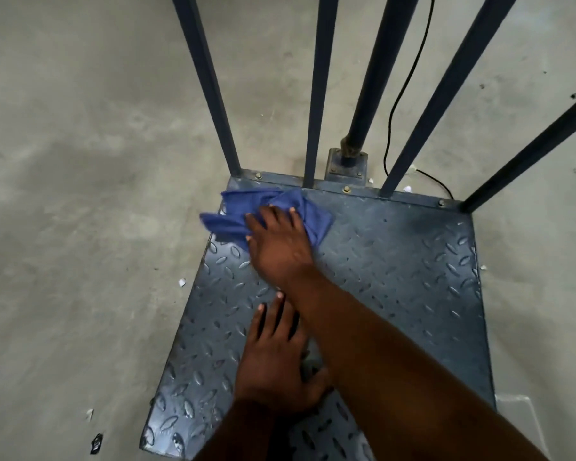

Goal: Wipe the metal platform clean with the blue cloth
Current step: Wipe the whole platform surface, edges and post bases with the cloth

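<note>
A dark blue-grey metal platform (396, 277) with a raised diamond tread fills the lower middle of the head view. A crumpled blue cloth (246, 211) lies on its far left corner, partly hanging over the left edge. My right hand (280, 247) presses flat on the cloth, fingers spread, its forearm crossing in from the lower right. My left hand (273, 364) rests palm down on the bare platform nearer to me, fingers apart, holding nothing, partly under the right forearm.
Several dark blue upright bars (320, 94) rise from the platform's far edge, with a bolted round post (350, 151) behind them. A black cable (393, 111) runs on the concrete floor (80, 194) beyond. Small white scraps lie around the platform.
</note>
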